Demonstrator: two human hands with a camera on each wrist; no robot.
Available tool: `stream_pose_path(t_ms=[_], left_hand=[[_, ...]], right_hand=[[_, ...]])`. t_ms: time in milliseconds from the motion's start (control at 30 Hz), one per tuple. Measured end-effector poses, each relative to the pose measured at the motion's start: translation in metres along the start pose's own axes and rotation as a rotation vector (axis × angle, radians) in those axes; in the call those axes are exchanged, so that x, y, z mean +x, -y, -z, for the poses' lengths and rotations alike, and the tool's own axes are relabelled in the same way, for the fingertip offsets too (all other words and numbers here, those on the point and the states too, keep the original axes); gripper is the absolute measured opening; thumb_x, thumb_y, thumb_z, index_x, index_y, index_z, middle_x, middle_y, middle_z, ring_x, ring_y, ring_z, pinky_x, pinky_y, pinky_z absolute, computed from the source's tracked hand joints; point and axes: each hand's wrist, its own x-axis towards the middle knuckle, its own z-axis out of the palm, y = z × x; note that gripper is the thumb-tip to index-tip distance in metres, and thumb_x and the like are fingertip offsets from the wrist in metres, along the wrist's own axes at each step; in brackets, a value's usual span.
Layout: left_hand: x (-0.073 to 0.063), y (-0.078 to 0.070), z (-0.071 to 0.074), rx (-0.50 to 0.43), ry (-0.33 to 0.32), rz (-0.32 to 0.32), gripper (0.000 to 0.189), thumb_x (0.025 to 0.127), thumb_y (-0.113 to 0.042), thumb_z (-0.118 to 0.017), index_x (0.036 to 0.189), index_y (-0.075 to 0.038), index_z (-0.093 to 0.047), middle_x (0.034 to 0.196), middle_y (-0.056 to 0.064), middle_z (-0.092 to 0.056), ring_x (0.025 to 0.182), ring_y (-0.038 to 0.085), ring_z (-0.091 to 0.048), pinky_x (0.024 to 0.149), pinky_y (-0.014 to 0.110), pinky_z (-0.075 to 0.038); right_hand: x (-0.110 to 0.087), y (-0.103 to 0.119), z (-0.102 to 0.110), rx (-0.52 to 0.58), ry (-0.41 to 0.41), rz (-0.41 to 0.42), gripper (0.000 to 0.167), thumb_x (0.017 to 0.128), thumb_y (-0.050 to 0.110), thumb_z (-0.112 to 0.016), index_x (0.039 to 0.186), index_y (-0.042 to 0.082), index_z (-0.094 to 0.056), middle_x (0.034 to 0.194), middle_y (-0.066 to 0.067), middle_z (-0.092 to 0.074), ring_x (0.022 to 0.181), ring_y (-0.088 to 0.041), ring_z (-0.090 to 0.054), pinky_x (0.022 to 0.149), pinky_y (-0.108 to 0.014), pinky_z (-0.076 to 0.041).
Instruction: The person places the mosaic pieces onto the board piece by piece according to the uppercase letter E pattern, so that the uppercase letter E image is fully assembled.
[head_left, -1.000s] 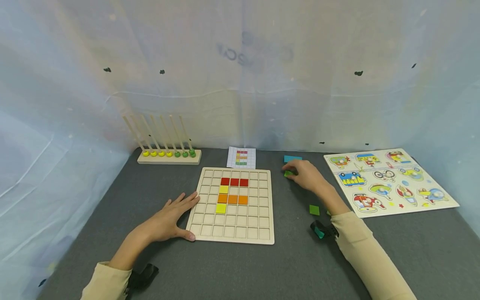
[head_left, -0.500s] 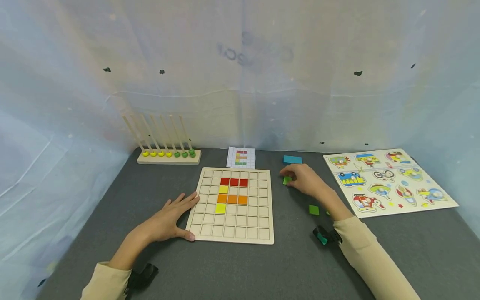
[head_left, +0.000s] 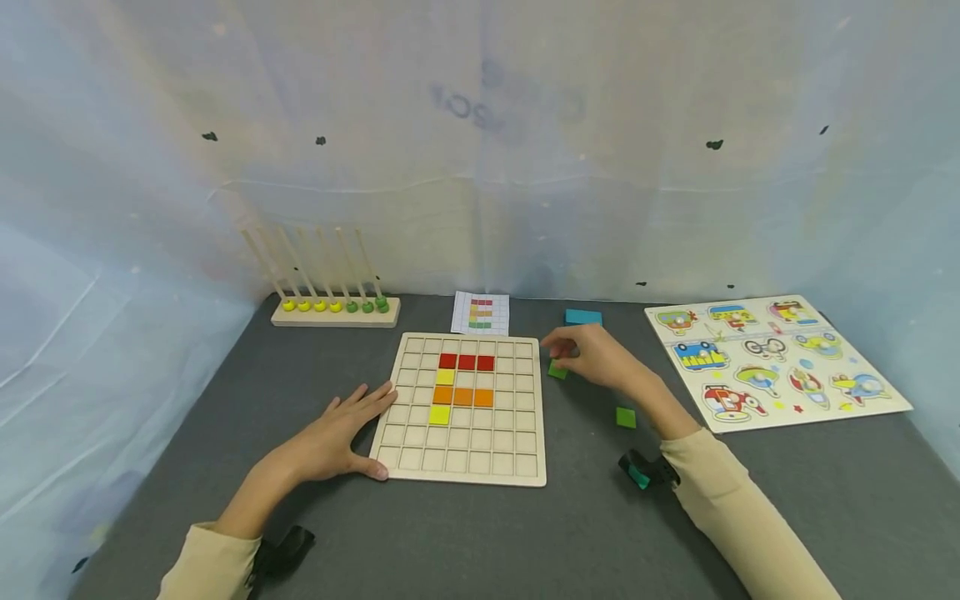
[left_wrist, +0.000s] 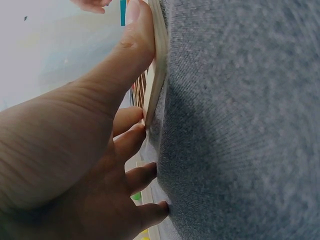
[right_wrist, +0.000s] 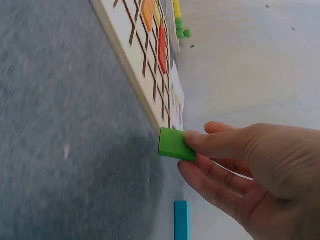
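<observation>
My right hand [head_left: 592, 357] pinches a green square tile [head_left: 557, 370] between thumb and fingers, just off the right edge of a wooden grid board [head_left: 459, 478]. In the right wrist view this green tile [right_wrist: 174, 144] is held above the dark tabletop, with the thumb on one face. My left hand [head_left: 333, 442] lies spread along the board's left edge, thumb near the front corner and fingertips on the side. Red tiles [head_left: 467, 362], orange tiles [head_left: 463, 397] and yellow tiles [head_left: 439, 414] sit in the board's cells. Another green tile [head_left: 626, 417] lies on the table near my right forearm.
Behind the board lies a printed pattern card [head_left: 481, 314]. Blue pieces [head_left: 583, 317] lie at the back, beyond my right hand. A bead-and-peg counting stand [head_left: 335, 315] is at back left. To the right is a picture puzzle board [head_left: 776, 362].
My right hand has brought the green tile left and a little nearer, from beside the blue pieces toward the board. My left hand stays at the board's edge.
</observation>
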Motion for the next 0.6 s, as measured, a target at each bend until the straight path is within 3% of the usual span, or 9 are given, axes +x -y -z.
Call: stream_pose_path(t_ms=[233, 600], left_hand=[[-0.001, 0.0, 0.0, -0.004, -0.001, -0.002, 0.112, 0.068, -0.051, -0.082, 0.156, -0.009, -0.026, 0.162, 0.015, -0.018, 0.146, 0.047, -0.009, 0.11, 0.071, -0.006], [0.0, 0.001, 0.0, 0.006, 0.001, -0.004, 0.112, 0.068, -0.052, -0.081, 0.156, -0.009, -0.027, 0.162, 0.015, -0.019, 0.146, 0.047, -0.01, 0.11, 0.071, -0.007]], right_hand=[[0.008, 0.02, -0.009, 0.017, 0.034, 0.008, 0.032, 0.088, 0.001, -0.071, 0.12, -0.002, -0.067, 0.096, -0.007, -0.07, 0.088, -0.018, -0.064, 0.075, -0.032, -0.054], [0.021, 0.045, -0.029, 0.064, 0.093, 0.101, 0.031, 0.088, 0.0, -0.071, 0.119, 0.0, -0.068, 0.096, -0.006, -0.07, 0.086, -0.013, -0.063, 0.074, -0.027, -0.053]])
